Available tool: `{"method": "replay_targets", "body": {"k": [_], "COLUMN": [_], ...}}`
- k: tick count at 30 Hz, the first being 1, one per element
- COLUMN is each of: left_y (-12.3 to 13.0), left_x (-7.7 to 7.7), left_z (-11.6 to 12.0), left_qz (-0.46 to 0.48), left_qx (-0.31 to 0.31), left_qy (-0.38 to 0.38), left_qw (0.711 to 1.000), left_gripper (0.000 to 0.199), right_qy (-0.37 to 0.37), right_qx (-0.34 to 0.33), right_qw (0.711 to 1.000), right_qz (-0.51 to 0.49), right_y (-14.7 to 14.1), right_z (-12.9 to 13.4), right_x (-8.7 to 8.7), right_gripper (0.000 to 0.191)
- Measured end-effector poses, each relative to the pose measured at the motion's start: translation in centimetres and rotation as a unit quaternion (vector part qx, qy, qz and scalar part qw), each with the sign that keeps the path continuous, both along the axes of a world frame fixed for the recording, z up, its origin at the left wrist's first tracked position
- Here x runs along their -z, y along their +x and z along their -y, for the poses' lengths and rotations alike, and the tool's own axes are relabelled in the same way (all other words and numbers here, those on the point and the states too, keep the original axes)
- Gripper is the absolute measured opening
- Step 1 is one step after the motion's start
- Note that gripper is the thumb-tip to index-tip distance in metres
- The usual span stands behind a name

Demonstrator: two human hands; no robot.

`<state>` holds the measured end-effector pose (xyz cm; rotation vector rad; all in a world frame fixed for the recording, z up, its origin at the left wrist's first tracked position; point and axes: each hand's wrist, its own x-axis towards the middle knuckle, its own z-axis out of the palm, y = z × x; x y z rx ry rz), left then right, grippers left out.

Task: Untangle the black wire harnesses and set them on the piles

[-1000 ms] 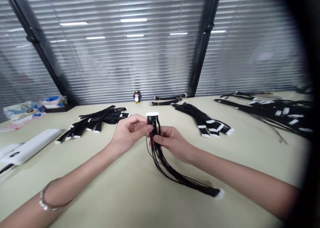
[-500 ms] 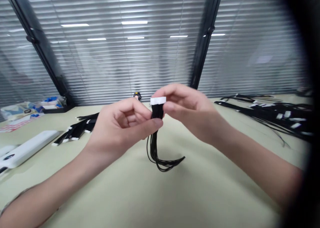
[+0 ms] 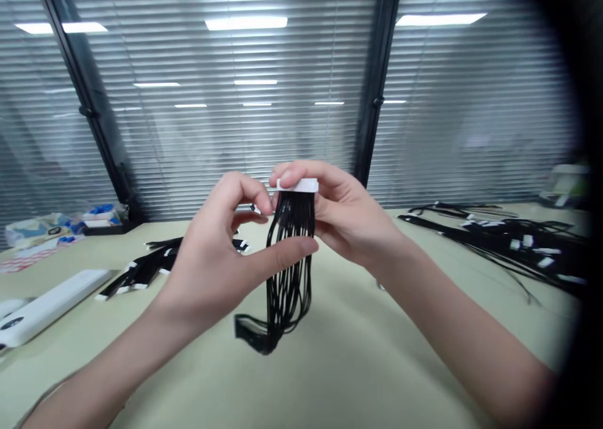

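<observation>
Hands (image 3: 211, 253) (image 3: 346, 218) hide pts of wht connector (image 3: 308, 185) & blk wires (image 3: 288, 294).

No text, brand or number can be read. A dark oval mark (image 3: 12, 323) on the white device (image 3: 66, 303) at the table's (image 3: 339, 372) left edge is too small to decipher, as is the red-and-white printing (image 3: 19, 262) on something flat near the far left corner.

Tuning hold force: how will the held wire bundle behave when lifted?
Likely floppy: the wire bundle bends sideways at its lower end. Probably apt to splay: gaps show along it. The white connector seems stiffer; its edge looks straight.
</observation>
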<state>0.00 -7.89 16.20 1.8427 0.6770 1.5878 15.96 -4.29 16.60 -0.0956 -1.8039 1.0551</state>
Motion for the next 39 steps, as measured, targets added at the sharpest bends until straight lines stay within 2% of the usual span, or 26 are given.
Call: {"method": "replay_targets", "body": {"k": [5, 11, 17, 25, 34, 39], "left_y": [-0.2, -0.2, -0.2, -0.3, -0.4, -0.6], "left_x": [0.0, -0.2, -0.4, -0.4, -0.7, -0.8], "left_z": [-0.8, 0.4, 0.6, 0.4, 0.8, 0.9], "left_qz": [-0.011, -0.06, -0.071, -0.087, -0.12, -0.132], "left_qx": [0.038, 0.002, 0.025, 0.024, -0.041, -0.042], "left_qy": [-0.04, -0.056, -0.069, -0.049, 0.018, 0.029], "left_qw": [0.998, 0.997, 0.995, 0.995, 0.992, 0.99], "left_gripper": [0.039, 0.035, 0.029, 0.027, 0.02, 0.016], "right_qy": [-0.039, -0.029, -0.03, -0.016, 0.059, 0.083], "right_qx": [-0.001, 0.011, 0.049, 0.069, 0.144, 0.156], "right_qw": [0.999, 0.999, 0.998, 0.997, 0.987, 0.984], "right_qz": [0.004, 0.005, -0.015, -0.014, 0.023, 0.028], "right_y": [0.2, 0.4, 0.3, 0.5, 0.6, 0.7], "right_z": [-0.2, 0.1, 0.2, 0.2, 1.2, 1.3], "right_x": [0.6, 0.4, 0.2, 0.3, -0.1, -0.2], "right_gripper": [0.02, 0.023, 0.024, 0.022, 0.02, 0.018]}}
